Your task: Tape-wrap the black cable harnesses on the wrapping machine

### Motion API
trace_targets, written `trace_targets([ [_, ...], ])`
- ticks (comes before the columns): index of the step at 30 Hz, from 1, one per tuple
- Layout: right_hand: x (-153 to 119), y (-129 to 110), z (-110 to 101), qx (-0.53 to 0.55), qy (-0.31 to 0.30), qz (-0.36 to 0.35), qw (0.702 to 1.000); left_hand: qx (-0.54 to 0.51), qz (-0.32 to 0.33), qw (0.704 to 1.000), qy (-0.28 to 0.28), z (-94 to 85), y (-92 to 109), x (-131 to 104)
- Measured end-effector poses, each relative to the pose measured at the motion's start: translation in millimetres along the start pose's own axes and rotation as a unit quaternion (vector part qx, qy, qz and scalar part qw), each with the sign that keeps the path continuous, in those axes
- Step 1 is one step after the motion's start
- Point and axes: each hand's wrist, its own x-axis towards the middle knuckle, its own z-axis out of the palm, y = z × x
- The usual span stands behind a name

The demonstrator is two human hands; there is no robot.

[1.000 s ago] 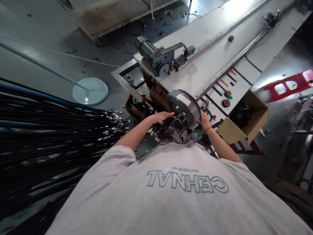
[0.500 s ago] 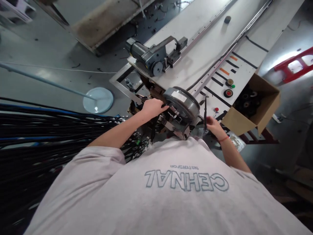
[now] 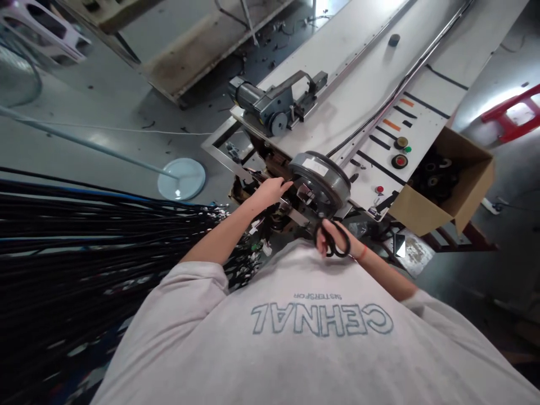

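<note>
My right hand point(image 3: 329, 236) is closed on a pair of black-handled scissors point(image 3: 342, 243), held just in front of my shirt. Both finger loops show, while the blades are hard to make out against the machine. Up at the machine's near end, my left hand point(image 3: 272, 192) has its fingers bent together beside a thick dark ring-shaped part point(image 3: 320, 169) with a pale label. What those fingers pinch, if anything, is hidden. Metal brackets point(image 3: 297, 216) lie between my hands, below the ring.
A motor unit point(image 3: 270, 104) sits on the long white machine table point(image 3: 358, 73). Buttons, including a red one point(image 3: 379, 190), line its right side near a cardboard box point(image 3: 430, 211) of dark parts. Bundled black cables point(image 3: 126, 225) hang at left. A phone point(image 3: 399, 246) lies at right.
My right hand has moved left and toward my body, from beside the table edge, bringing the scissors with it. My left hand stays by the ring. The whole view has shifted slightly.
</note>
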Motion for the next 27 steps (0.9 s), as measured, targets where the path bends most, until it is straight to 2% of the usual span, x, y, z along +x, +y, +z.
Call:
trace_targets([
  [1, -15.0, 2.8, -13.3, -0.027, 0.092, -0.043, 0.994, -0.035, 0.002, 0.999, -0.013, 2.8, -3.5, 2.0],
  [2, -25.0, 4.3, -29.8, -0.06, 0.188, -0.056, 0.979, -0.074, 0.001, 0.997, -0.029, 5.7, -6.4, 3.0],
  [4, -28.5, 2.6, -69.1, -0.156, 0.344, -0.006, 0.926, -0.166, -0.009, 0.983, -0.073, 10.9, -10.4, 2.2],
  [5, -24.0, -0.5, -89.3, -0.218, 0.392, 0.037, 0.893, -0.217, -0.017, 0.971, -0.098, 12.9, -11.8, 0.3],
  [7, -11.8, -10.3, -122.5, -0.339, 0.441, 0.102, 0.825, -0.307, -0.034, 0.94, -0.146, 15.8, -13.9, -5.3],
  [8, -7.2, -16.3, -132.4, -0.381, 0.452, 0.111, 0.798, -0.342, -0.038, 0.924, -0.165, 17.0, -15.0, -8.7],
  [9, -4.7, -22.5, -136.2, -0.402, 0.456, 0.107, 0.787, -0.37, -0.038, 0.91, -0.181, 18.3, -16.3, -12.5],
  [10, -3.8, -28.4, -133.7, -0.399, 0.447, 0.092, 0.795, -0.394, -0.033, 0.897, -0.196, 20.0, -17.8, -16.5],
  [11, -3.8, -33.6, -125.1, -0.377, 0.422, 0.074, 0.821, -0.415, -0.026, 0.884, -0.213, 22.1, -19.6, -20.8],
  [12, -3.3, -37.6, -111.5, -0.339, 0.378, 0.053, 0.86, -0.434, -0.02, 0.87, -0.234, 24.7, -21.6, -25.4],
  [14, 4.4, -41.4, -75.7, -0.223, 0.235, 0.016, 0.946, -0.463, -0.013, 0.838, -0.288, 31.2, -26.1, -35.7],
  [15, 13.0, -41.2, -57.1, -0.152, 0.156, -0.001, 0.976, -0.471, -0.01, 0.823, -0.319, 34.7, -28.1, -41.4],
  [16, 24.7, -39.7, -40.2, -0.079, 0.091, -0.02, 0.993, -0.473, -0.006, 0.809, -0.349, 38.1, -29.8, -47.2],
  [18, 52.9, -33.4, -13.9, 0.049, 0.033, -0.056, 0.997, -0.47, 0.015, 0.798, -0.377, 44.6, -30.4, -58.7],
  [19, 66.8, -29.0, -4.1, 0.091, 0.041, -0.065, 0.993, -0.464, 0.032, 0.809, -0.36, 47.9, -29.0, -63.8],
  [20, 78.4, -23.8, 4.4, 0.115, 0.07, -0.067, 0.989, -0.452, 0.052, 0.832, -0.317, 51.6, -26.3, -68.2],
  [22, 91.7, -11.6, 21.6, 0.118, 0.168, -0.064, 0.977, -0.405, 0.089, 0.893, -0.174, 61.7, -17.2, -74.8],
  [24, 91.0, 2.4, 41.5, 0.1, 0.271, -0.074, 0.955, -0.34, 0.092, 0.935, -0.025, 75.9, -5.7, -80.5],
  [25, 87.0, 9.5, 51.7, 0.092, 0.305, -0.082, 0.944, -0.318, 0.08, 0.944, 0.025, 83.9, -0.2, -84.2],
  [27, 76.8, 22.1, 68.0, 0.081, 0.315, -0.079, 0.942, -0.314, 0.042, 0.947, 0.054, 98.8, 7.4, -95.8],
])
